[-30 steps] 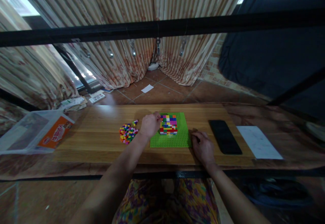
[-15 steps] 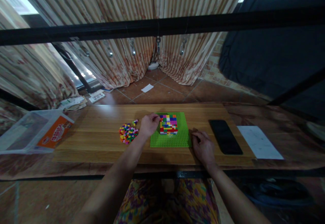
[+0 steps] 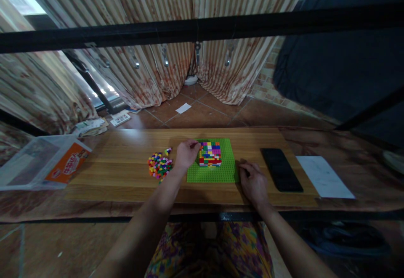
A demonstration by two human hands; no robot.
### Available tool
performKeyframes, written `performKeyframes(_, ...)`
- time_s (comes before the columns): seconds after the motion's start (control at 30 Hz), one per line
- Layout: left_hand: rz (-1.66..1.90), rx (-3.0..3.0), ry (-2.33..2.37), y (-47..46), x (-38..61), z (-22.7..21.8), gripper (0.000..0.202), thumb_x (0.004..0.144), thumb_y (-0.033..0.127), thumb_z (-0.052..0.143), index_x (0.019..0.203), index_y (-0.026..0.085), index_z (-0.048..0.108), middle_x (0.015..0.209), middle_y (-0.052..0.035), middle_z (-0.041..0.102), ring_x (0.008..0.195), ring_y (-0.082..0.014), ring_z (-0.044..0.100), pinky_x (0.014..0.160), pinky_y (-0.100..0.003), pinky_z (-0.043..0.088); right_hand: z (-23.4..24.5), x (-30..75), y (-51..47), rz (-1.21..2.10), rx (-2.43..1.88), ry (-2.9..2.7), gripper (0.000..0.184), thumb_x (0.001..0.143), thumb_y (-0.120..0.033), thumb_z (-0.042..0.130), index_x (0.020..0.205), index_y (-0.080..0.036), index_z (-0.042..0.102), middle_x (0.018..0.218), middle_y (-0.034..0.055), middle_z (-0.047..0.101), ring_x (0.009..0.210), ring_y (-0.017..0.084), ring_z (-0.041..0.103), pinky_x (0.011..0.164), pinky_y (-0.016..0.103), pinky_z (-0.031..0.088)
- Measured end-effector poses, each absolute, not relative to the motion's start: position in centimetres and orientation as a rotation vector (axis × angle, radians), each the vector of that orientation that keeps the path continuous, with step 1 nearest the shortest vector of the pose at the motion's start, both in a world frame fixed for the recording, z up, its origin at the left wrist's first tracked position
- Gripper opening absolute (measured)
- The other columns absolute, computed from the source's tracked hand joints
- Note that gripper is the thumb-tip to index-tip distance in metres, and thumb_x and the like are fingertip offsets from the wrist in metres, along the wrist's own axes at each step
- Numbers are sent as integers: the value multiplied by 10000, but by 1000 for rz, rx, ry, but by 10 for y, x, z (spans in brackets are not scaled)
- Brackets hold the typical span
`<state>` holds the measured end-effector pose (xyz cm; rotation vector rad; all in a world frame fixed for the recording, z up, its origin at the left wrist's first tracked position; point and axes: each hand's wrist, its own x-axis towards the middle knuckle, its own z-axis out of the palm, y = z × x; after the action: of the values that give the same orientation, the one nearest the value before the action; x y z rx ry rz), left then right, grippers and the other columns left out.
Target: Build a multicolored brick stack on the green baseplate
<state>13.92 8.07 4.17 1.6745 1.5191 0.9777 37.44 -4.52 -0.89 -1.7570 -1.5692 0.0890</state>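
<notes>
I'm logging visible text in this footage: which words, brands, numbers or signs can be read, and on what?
Nothing reads clearly enough to quote.
Orange panel on the clear plastic bin: large white characters, too blurred.
White rectangular card, back left: dark print, too small.
White rectangular paper sheet, right: faint marks, illegible.

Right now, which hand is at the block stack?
The left hand: its fingertips are at the far left corner of the stack. The right hand is instead beside the right edge of the green plate.
</notes>
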Motion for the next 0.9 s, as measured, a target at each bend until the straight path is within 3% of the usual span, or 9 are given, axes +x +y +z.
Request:
performKeyframes(0.6,1133,1513,1463,63,125,40,213,861,293,566,778,155,706,686,-24,680,652,-127,613,636,-234,482,-10,376,-47,122,-1751,-1584,331,925,-335,429,899,-168,714,965,118,694,832,224,656,786,359,519)
performKeyframes(0.9,1252,1313,1649,-24,45,30,207,820,267,580,944,152,700,925,-67,740,818,-168,673,741,-278,528,-16,381,-48,7,-1724,-1597,360,904,-406,451,868,-167,718,935,130,701,801,242,651,719,357,507)
